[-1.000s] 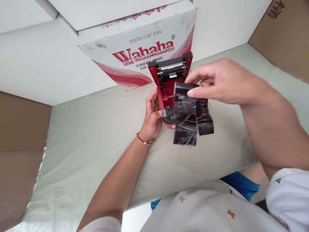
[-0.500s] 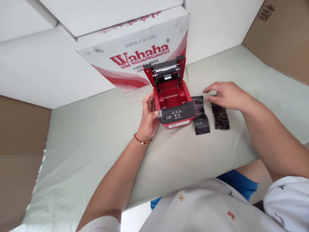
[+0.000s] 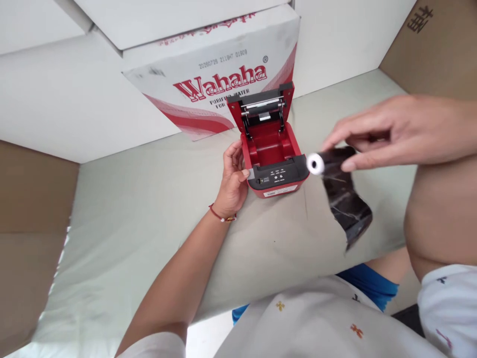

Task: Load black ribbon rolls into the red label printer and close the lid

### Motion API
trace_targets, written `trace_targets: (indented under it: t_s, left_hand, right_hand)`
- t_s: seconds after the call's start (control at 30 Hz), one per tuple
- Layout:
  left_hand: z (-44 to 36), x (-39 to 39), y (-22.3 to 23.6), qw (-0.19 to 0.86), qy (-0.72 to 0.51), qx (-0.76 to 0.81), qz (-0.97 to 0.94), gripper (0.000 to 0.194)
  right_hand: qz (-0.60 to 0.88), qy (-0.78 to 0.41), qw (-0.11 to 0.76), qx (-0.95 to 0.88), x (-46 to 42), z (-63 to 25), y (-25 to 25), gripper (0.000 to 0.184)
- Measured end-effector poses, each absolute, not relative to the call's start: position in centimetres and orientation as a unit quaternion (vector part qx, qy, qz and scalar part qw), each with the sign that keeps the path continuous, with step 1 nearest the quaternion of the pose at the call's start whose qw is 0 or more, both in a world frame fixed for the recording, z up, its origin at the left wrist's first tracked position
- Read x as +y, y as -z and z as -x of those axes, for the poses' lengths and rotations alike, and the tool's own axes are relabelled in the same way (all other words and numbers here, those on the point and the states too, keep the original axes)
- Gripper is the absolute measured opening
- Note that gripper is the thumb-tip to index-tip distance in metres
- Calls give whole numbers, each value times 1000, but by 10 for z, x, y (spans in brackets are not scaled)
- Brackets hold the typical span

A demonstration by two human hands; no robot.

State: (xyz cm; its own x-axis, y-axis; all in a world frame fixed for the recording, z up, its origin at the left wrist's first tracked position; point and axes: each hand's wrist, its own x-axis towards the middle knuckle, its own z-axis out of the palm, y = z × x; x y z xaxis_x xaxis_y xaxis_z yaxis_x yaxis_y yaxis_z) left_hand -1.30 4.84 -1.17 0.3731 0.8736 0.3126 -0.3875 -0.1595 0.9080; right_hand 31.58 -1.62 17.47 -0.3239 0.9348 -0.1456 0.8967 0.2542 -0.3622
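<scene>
A small red and black label printer (image 3: 278,174) stands on the cloth with its lid raised and its red inner bay bare. My left hand (image 3: 235,176) grips its left side, thumb on the front corner and fingers behind. To the right of the printer, my right hand (image 3: 387,132) pinches a dark paper roll (image 3: 331,161) between thumb and fingers, above the cloth. The roll's white end with a dark core hole faces the printer. A wavy loose tail of dark paper hangs from it toward me.
Behind the printer stands a white and red Wahaha carton (image 3: 223,89) against white boxes (image 3: 335,44). Brown cardboard (image 3: 33,248) borders the left side, and another brown box (image 3: 443,54) the far right. A pale green cloth (image 3: 149,209) covers the work surface.
My right hand has taken hold of the dark paper roll and lifted it. The two dark strips that lay right of the printer no longer show there. My left hand stays on the printer.
</scene>
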Motion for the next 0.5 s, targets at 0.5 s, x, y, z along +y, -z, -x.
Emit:
trace_targets:
  t_s: [0.5]
  left_hand:
    - [11, 40, 8, 537, -524, 236, -617, 76]
  right_hand:
    - [635, -86, -39, -767, 37, -198, -175, 43]
